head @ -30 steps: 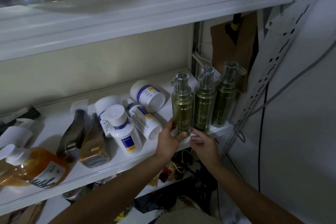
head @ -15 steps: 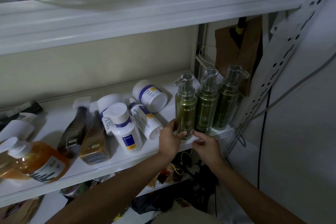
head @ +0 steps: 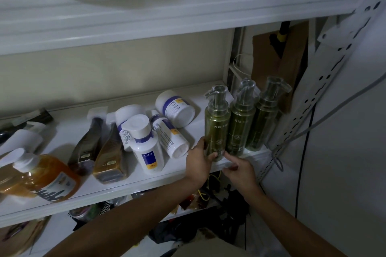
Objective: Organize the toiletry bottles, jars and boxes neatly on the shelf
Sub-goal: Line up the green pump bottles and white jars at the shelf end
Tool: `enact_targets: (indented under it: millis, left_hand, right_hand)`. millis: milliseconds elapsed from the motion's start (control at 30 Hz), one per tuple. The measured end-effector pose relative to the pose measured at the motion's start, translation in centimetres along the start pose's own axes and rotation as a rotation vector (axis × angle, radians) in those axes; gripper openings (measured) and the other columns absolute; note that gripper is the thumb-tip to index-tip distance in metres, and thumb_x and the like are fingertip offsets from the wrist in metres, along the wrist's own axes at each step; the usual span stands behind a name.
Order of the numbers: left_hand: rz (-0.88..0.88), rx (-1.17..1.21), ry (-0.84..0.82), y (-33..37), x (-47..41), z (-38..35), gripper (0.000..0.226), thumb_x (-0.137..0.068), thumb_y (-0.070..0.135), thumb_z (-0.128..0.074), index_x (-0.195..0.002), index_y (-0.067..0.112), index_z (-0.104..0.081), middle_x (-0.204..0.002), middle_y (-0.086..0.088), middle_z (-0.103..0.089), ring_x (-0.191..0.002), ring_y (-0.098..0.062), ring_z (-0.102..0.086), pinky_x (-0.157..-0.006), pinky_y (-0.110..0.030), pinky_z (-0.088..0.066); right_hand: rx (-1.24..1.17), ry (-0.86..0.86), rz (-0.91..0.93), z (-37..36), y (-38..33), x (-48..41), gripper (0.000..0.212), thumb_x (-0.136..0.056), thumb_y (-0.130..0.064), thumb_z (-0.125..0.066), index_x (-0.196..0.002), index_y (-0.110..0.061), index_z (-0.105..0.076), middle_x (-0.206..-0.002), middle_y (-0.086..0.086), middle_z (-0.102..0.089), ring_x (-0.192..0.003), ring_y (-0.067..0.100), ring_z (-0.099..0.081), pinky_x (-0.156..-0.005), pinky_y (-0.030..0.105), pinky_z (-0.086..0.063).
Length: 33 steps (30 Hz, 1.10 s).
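Three green pump bottles stand upright in a row at the right end of the white shelf [head: 117, 181]. My left hand [head: 198, 162] grips the base of the leftmost green pump bottle [head: 216, 127]. My right hand [head: 240, 170] has a fingertip touching the base of the same bottle, beside the middle green bottle [head: 240, 125]. The third green bottle [head: 264, 119] stands by the shelf's right post. Left of them, a white bottle with a blue band [head: 146, 144] stands upright among toppled white bottles and a white jar [head: 175, 108].
Two dark amber bottles [head: 100, 148] and an orange soap bottle [head: 46, 175] lie on their sides at the shelf's left. A perforated white upright [head: 325, 81] and a grey cable run at the right. Clutter fills the shelf below and the one above.
The view has shifted slightly. Both hands stay at the base of the leftmost green bottle, which has edged closer to the middle one.
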<state>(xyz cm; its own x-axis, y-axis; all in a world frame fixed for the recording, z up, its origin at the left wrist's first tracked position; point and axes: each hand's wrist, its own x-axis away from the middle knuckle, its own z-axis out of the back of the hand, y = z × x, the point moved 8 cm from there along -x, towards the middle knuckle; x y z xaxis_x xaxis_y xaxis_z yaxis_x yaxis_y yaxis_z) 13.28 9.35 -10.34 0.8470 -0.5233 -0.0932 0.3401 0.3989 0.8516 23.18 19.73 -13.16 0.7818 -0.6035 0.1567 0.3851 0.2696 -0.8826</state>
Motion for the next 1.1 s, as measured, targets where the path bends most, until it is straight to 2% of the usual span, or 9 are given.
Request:
enact_targets:
  millis: [100,300,533,733,800,867,933,1033,1100]
  left_hand:
    - [0.004,-0.001,0.008,-0.1,0.0,-0.1,0.054,-0.081,0.012,-0.069,-0.13,0.018,-0.049,-0.114,-0.003,-0.067,-0.109,-0.018,-0.061,-0.087,-0.036,-0.054]
    - [0.001,-0.049,0.001,-0.2,-0.1,-0.2,0.053,-0.083,0.013,-0.068,-0.131,0.017,-0.046,-0.114,-0.006,-0.067,-0.109,-0.022,-0.06,-0.084,-0.036,-0.054]
    - [0.007,-0.05,-0.009,-0.4,0.0,-0.4,0.05,-0.084,0.013,-0.066,-0.13,0.018,-0.046,-0.11,-0.005,-0.067,-0.106,-0.023,-0.061,-0.081,-0.039,-0.054]
    - [0.007,0.006,-0.079,-0.4,-0.2,-0.2,0.05,-0.084,0.009,-0.064,-0.13,0.018,-0.05,-0.117,-0.001,-0.065,-0.111,-0.017,-0.058,-0.092,-0.034,-0.049]
    - [0.036,0.007,-0.082,-0.9,-0.3,0.4,0.046,-0.084,0.009,-0.064,-0.129,0.015,-0.054,-0.12,-0.001,-0.064,-0.112,-0.015,-0.058,-0.095,-0.029,-0.047]
    - [0.095,0.002,0.004,-2.0,0.2,2.0,0.033,-0.085,0.004,-0.061,-0.118,0.008,-0.059,-0.111,-0.004,-0.066,-0.104,-0.017,-0.06,-0.091,-0.028,-0.048]
    - [0.122,-0.001,0.106,-3.3,1.1,3.8,0.021,-0.084,-0.003,-0.055,-0.101,0.007,-0.061,-0.093,-0.002,-0.065,-0.089,-0.018,-0.062,-0.08,-0.029,-0.051]
    - [0.127,-0.068,0.13,-4.9,2.5,5.6,0.016,-0.085,-0.005,-0.053,-0.09,0.008,-0.059,-0.081,0.0,-0.065,-0.076,-0.014,-0.06,-0.066,-0.017,-0.046]
    - [0.123,-0.07,0.142,-5.7,2.7,6.6,0.024,-0.081,-0.009,-0.054,-0.077,0.015,-0.058,-0.075,-0.001,-0.064,-0.072,-0.015,-0.06,-0.066,-0.023,-0.048]
  right_hand:
    - [-0.01,-0.006,0.003,0.1,0.0,0.2,0.054,-0.082,0.004,-0.062,-0.132,-0.014,-0.052,-0.063,-0.015,-0.049,-0.056,0.001,-0.046,-0.058,0.012,-0.038]
    - [-0.025,-0.004,0.012,0.0,0.2,0.3,0.056,-0.08,0.009,-0.058,-0.131,-0.014,-0.053,-0.06,-0.017,-0.048,-0.044,-0.005,-0.044,-0.053,0.01,-0.036]
    - [0.001,0.049,0.079,0.0,0.5,0.4,0.056,-0.079,0.01,-0.056,-0.128,-0.016,-0.057,-0.056,-0.01,-0.048,-0.046,0.001,-0.042,-0.056,0.015,-0.036]
    - [-0.097,0.122,0.058,0.0,1.1,0.7,0.047,-0.081,0.01,-0.058,-0.122,-0.012,-0.062,-0.069,0.009,-0.061,-0.059,0.013,-0.053,-0.058,0.009,-0.041]
    - [-0.201,0.172,0.046,0.1,0.8,1.5,0.035,-0.084,0.011,-0.054,-0.11,-0.009,-0.068,-0.084,0.011,-0.067,-0.077,0.022,-0.062,-0.063,0.006,-0.043]
    - [-0.248,0.169,0.044,-0.8,0.3,2.5,0.032,-0.087,0.008,-0.052,-0.093,-0.018,-0.07,-0.092,-0.004,-0.069,-0.094,0.018,-0.063,-0.077,0.011,-0.045]
    - [-0.236,0.073,0.059,-2.6,-0.4,3.2,0.037,-0.089,0.004,-0.052,-0.085,-0.029,-0.068,-0.092,-0.016,-0.069,-0.093,0.002,-0.062,-0.08,0.008,-0.044]
    - [-0.126,-0.05,0.132,-5.7,-1.8,3.5,0.025,-0.092,-0.006,-0.054,-0.095,-0.027,-0.069,-0.101,-0.014,-0.068,-0.097,-0.009,-0.057,-0.081,0.002,-0.041]
    - [-0.092,-0.031,0.211,-7.0,-3.3,3.2,0.021,-0.092,-0.007,-0.055,-0.105,-0.016,-0.068,-0.104,-0.007,-0.067,-0.099,-0.007,-0.057,-0.082,0.003,-0.041]
